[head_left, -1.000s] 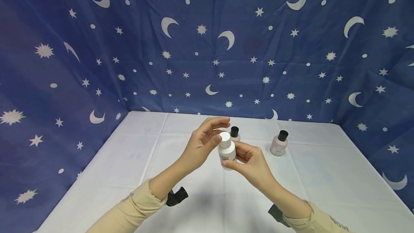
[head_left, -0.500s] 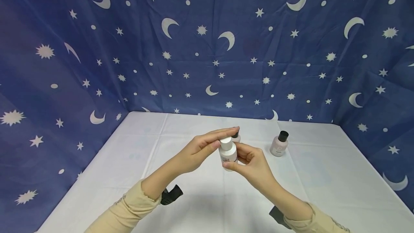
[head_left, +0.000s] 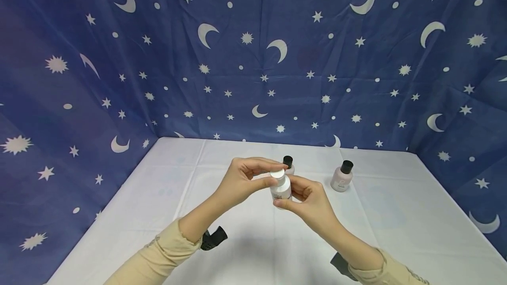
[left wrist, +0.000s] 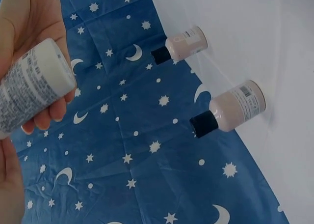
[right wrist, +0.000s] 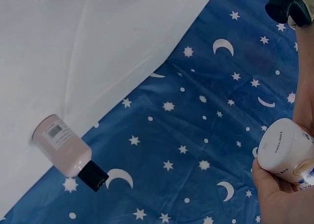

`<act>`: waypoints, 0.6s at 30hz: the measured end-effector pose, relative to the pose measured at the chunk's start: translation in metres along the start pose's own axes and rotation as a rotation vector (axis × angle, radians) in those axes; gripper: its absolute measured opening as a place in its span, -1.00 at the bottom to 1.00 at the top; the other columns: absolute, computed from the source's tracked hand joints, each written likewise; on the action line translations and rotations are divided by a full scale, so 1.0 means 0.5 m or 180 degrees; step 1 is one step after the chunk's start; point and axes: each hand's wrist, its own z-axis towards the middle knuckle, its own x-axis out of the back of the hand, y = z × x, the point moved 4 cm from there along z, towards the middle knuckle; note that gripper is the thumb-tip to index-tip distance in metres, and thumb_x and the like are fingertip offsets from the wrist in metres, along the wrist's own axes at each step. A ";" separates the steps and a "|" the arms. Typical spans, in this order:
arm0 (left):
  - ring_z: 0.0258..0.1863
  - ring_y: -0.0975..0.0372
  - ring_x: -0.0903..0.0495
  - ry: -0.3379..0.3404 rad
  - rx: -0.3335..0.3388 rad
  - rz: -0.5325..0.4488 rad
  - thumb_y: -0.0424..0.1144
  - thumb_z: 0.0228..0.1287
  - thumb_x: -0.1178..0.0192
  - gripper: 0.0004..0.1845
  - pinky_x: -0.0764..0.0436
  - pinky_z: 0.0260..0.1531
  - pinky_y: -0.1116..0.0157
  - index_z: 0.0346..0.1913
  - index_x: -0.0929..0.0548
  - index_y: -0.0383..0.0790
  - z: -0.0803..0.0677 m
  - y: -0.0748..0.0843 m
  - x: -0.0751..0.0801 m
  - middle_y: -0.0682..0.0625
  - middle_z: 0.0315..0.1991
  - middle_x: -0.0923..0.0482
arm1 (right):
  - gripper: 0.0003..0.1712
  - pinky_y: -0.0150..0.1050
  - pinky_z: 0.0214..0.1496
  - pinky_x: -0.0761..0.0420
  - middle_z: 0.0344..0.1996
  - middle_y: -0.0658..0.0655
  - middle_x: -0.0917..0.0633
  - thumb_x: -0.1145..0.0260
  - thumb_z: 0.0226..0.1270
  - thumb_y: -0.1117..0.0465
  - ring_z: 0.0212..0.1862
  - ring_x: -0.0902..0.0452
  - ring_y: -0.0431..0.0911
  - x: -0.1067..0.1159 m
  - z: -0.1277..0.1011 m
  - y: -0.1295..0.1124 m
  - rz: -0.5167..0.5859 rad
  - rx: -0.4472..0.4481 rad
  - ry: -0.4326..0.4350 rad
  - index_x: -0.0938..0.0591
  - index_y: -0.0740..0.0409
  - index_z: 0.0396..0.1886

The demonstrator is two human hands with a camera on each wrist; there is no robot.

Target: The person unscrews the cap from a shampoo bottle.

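Note:
Above the middle of the white table [head_left: 166,188] I hold a small white bottle [head_left: 282,190] upright. My right hand [head_left: 291,193] grips its body from below and behind, thumb at the base. My left hand [head_left: 266,173] pinches its white cap [head_left: 278,174] between thumb and curled fingers. In the left wrist view the white bottle [left wrist: 29,86] lies across fingers at the upper left. The right wrist view looks at the white bottle's [right wrist: 284,148] flat bottom, with my right hand [right wrist: 274,194] under it.
Two pale pink bottles with black caps stand on the table behind my hands, one [head_left: 288,165] just behind the cap, the other [head_left: 341,176] to the right. A blue star-and-moon cloth [head_left: 253,56] walls the table on three sides.
My left hand was open and raised beside the cap, then lay flat over it. Now its fingers have curled down and pinch the cap. The right hand kept hold of the bottle.

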 end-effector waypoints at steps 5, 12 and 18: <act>-0.15 0.29 -0.63 0.0253 -0.0121 0.0006 -0.27 -0.05 -0.45 -0.65 -0.59 0.07 0.27 -0.28 -0.61 -0.47 0.004 0.000 -0.001 -0.01 -0.27 -0.65 | -0.45 -0.38 0.03 -0.62 -0.03 0.41 -0.64 -0.43 0.02 0.42 -0.06 -0.62 -0.34 -0.001 0.002 0.000 0.0021 -0.0009 -0.0006 -0.53 0.47 0.07; -0.30 0.38 -0.53 0.0402 -0.0219 0.0073 -0.39 -0.09 -0.47 -0.65 -0.57 -0.11 0.44 -0.33 -0.48 -0.43 0.013 -0.002 -0.012 0.10 -0.36 -0.49 | -0.46 -0.34 -0.05 -0.67 -0.08 0.41 -0.66 -0.42 0.04 0.42 -0.11 -0.65 -0.29 -0.004 0.004 0.002 0.0139 -0.0062 -0.0020 -0.53 0.45 0.08; -0.26 0.35 -0.47 0.0486 -0.0295 0.0300 -0.56 -0.13 -0.41 -0.67 -0.54 -0.16 0.45 -0.26 -0.53 -0.41 0.015 -0.001 -0.016 -0.10 -0.29 -0.44 | -0.47 -0.33 -0.12 -0.69 -0.11 0.42 -0.66 -0.41 0.05 0.42 -0.16 -0.67 -0.28 -0.011 0.004 0.003 0.0177 -0.0101 -0.0018 -0.54 0.43 0.07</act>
